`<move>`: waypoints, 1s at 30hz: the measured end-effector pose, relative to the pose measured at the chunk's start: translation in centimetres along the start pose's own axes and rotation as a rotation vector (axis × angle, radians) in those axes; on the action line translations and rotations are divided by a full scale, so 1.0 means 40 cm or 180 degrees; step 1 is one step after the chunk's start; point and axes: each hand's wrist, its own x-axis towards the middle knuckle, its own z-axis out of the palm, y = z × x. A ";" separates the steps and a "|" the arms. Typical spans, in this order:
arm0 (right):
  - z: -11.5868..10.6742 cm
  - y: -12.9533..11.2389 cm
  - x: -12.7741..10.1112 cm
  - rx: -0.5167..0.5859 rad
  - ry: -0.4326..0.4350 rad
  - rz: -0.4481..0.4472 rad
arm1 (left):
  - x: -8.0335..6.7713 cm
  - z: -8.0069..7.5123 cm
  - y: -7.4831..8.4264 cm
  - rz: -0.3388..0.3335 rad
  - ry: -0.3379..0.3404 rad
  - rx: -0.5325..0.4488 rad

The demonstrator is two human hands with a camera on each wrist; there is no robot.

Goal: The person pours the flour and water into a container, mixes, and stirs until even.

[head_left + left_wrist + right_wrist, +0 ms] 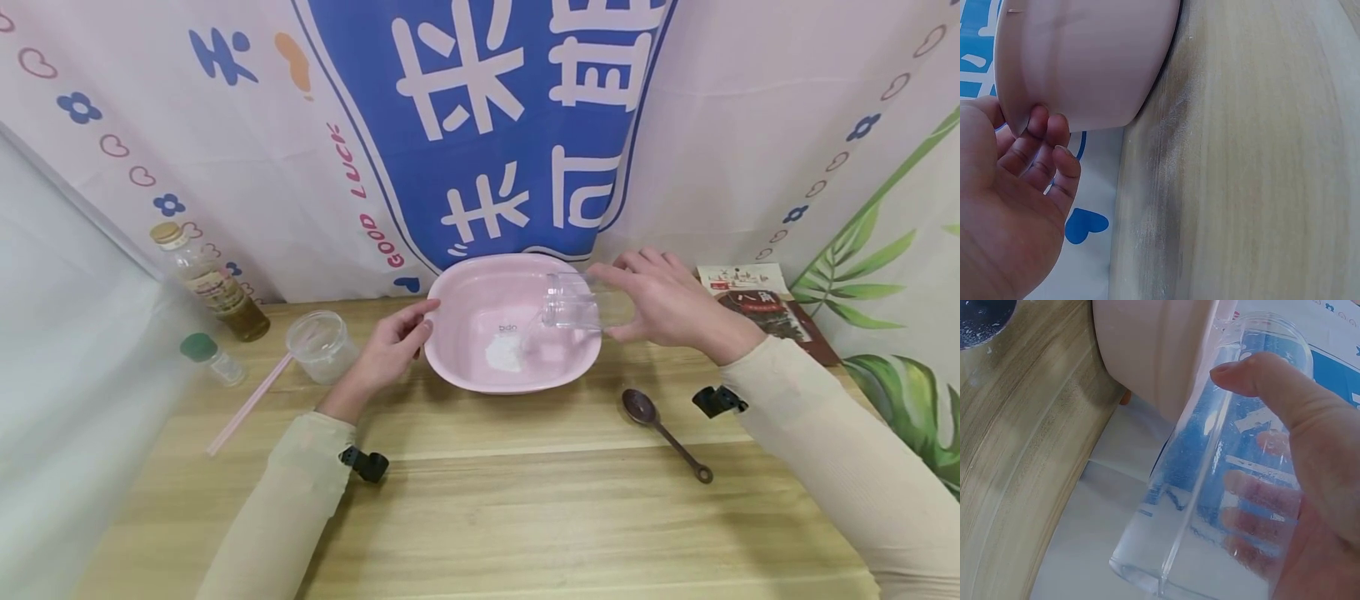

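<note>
**Clear cup tipped over pink basin, both hands engaged**

Currently the right hand [667, 304] grasps a clear plastic cup [573, 302], thumb on top and fingers wrapped underneath, as the right wrist view shows through the transparent wall. The cup lies nearly on its side, long axis running roughly left to right along the desk's far edge, mouth pointing left and slightly down over the basin's interior. Cup rim sits above the right inner part of the pink basin [457, 354].

The left hand [390, 350] rests against the basin's left outer wall, fingers loosely bent and touching the rim from outside; left wrist view confirms fingertip contact, no full wrap around it.

A small heap of white powder [504, 354] lies on the basin floor, below and left of the cup mouth.

Basin stands toward the far middle of the desk [487, 517]. Right of it, near the right edge: brown spoon [663, 432], bowl end toward the basin. Far right corner: a printed packet [765, 304]. Left of the basin: a lidded clear tub [321, 345], a pink straw [247, 404], a green-capped vial [210, 357], and a bottle of amber liquid [210, 282] at the far left corner.
</note>
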 end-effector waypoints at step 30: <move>-0.002 -0.002 0.008 -0.0127 -0.0057 -0.0021 | -0.001 0.002 -0.006 0.0117 0.0053 -0.0075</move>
